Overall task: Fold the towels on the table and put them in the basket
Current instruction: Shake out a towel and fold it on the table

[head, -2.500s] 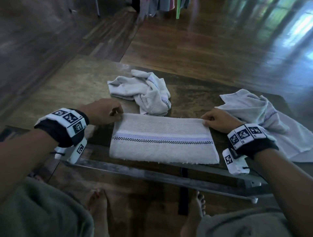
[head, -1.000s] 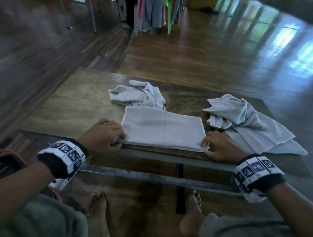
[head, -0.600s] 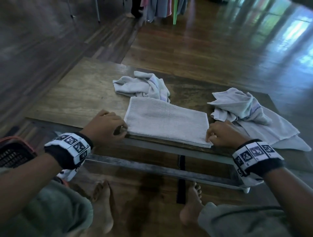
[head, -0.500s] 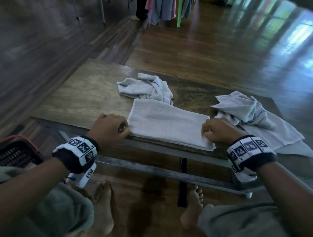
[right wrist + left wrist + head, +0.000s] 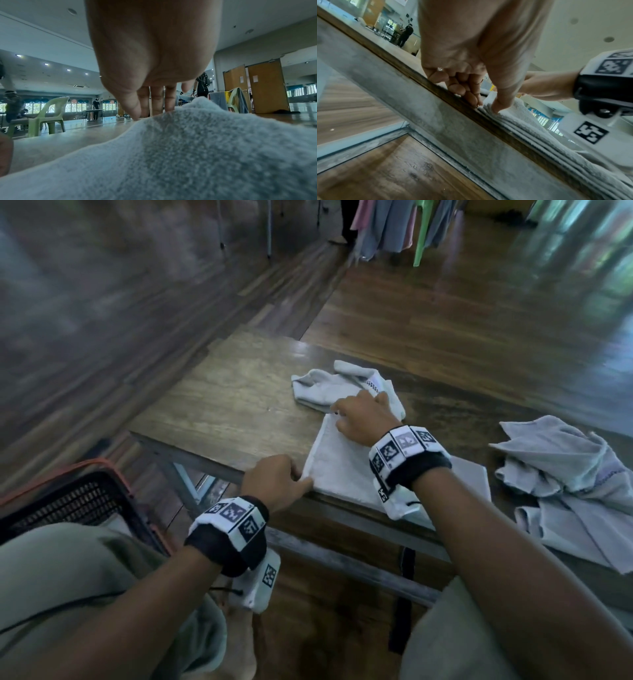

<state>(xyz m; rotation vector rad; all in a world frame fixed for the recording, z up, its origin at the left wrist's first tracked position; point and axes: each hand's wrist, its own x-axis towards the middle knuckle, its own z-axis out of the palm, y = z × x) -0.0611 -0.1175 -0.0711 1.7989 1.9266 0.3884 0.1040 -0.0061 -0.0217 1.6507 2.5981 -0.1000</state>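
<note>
Right hand (image 5: 359,419) has crossed from the folded towel (image 5: 342,470)'s right end to its far left corner, fingers pressing flat; left hand (image 5: 277,481) pinches the near left corner at the counter (image 5: 222,402) edge. Lift both corners together, keeping layers aligned, toward the basket (image 5: 68,501)

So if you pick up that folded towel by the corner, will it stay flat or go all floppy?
Probably floppy: the folded towel is soft terry in loose layers, visible under the left hand, so lifting one corner would likely let it sag or unfold. It looks light, and fuzzy enough not to slip.
</note>
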